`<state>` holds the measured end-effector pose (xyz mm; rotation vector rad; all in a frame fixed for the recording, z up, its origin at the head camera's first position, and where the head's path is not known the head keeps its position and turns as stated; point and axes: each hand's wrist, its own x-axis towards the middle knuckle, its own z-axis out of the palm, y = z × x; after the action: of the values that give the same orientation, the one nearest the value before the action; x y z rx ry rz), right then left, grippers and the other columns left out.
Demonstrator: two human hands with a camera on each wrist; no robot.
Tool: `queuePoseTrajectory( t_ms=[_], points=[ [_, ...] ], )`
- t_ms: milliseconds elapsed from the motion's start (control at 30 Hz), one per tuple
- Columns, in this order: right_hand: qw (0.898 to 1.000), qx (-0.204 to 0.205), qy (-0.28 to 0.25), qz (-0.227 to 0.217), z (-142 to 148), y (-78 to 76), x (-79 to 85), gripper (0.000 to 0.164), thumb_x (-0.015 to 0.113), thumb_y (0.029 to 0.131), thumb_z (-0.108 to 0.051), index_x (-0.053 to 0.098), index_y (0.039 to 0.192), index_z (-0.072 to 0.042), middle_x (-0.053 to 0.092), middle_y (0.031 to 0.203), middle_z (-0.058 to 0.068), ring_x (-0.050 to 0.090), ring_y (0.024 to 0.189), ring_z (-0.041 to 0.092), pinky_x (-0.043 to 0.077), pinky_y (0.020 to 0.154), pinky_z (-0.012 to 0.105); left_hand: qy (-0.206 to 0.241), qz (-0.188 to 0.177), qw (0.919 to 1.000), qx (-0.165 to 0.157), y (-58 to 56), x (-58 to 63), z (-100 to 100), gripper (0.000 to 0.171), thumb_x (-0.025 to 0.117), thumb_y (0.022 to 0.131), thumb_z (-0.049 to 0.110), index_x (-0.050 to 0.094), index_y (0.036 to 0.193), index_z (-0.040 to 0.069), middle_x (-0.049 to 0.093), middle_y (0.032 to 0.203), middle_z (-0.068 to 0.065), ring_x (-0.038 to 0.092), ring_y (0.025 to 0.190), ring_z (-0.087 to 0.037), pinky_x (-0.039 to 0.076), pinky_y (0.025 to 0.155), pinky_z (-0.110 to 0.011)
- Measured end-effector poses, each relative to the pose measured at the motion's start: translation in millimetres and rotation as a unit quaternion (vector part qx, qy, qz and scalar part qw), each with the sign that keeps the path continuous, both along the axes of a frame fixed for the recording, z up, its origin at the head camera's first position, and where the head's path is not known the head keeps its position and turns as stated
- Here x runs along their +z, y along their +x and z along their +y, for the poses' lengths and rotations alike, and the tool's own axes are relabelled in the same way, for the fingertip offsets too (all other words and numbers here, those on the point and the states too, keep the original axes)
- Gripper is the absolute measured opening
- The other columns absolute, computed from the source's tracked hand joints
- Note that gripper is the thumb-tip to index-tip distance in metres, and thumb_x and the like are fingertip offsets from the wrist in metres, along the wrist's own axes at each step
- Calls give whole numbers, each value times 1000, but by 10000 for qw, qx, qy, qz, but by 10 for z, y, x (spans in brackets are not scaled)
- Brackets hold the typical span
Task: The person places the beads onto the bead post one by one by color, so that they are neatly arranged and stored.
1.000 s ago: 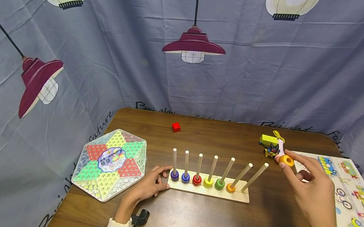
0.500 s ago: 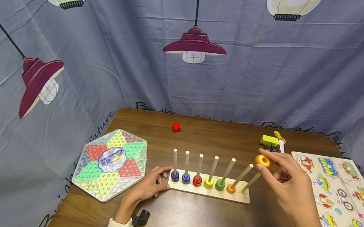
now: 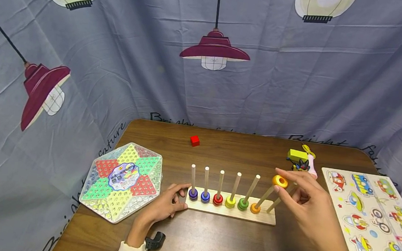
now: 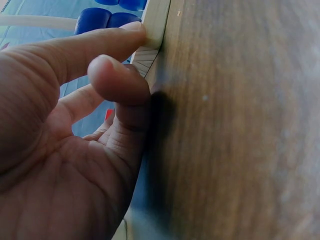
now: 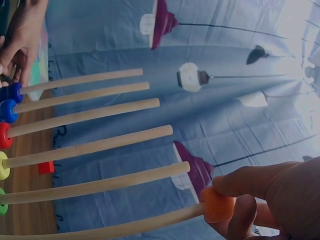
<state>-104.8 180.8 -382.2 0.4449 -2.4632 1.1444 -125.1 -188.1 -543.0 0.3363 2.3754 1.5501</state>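
Note:
A wooden stacking rack [image 3: 214,209] with a row of upright pegs stands on the table. Purple, blue, red, yellow, green and orange rings sit low on its pegs; the rightmost peg is bare. At the rack's left end, my left hand [image 3: 166,202] holds the base between thumb and fingers, the thumb at the near corner. Thumb and fingertips of my right hand [image 3: 315,209] pinch an orange ring [image 5: 218,205]. In the right wrist view, this ring meets the tip of a peg [image 5: 165,220], the one with the orange ring [image 3: 255,208] at its foot.
A hexagonal Chinese checkers board [image 3: 121,182] lies left of the rack. Behind it sits a red cube [image 3: 195,141]. A yellow-green block [image 3: 297,155] and a small dark figure [image 3: 301,165] lie at back right, near a vehicle picture puzzle [image 3: 374,225].
My right hand has carried the orange ring leftward from near the small figure to the top of the orange peg. The left hand has stayed at the rack's end.

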Motion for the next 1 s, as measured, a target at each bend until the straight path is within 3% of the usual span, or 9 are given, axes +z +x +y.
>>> queuePoseTrajectory(
  t_ms=[500,833,1000],
  points=[
    [9998,9,126,152,14,19,-47,54,80,77,-7,63,126,-23,55,106,-9,42,55,2,34,48,16,38,-72,9999,-90,-28,-2,3,59,70,87,8,47,139,22,44,110,-13,48,62,-12,47,39,-26],
    [9999,-51,114,51,25,27,-29,52,78,80,-8,62,127,-25,55,110,-8,46,58,3,37,50,15,76,-54,9999,-96,-56,-25,-2,60,71,86,8,47,139,21,44,109,-13,47,59,-11,46,39,-25],
    [9999,-77,-113,34,48,38,44,48,74,83,-5,62,127,-22,56,109,-6,52,62,5,43,54,12,-152,24,9998,-109,-38,-10,-21,57,69,88,10,46,140,21,44,109,-14,48,56,-11,47,40,-26]
  ],
)
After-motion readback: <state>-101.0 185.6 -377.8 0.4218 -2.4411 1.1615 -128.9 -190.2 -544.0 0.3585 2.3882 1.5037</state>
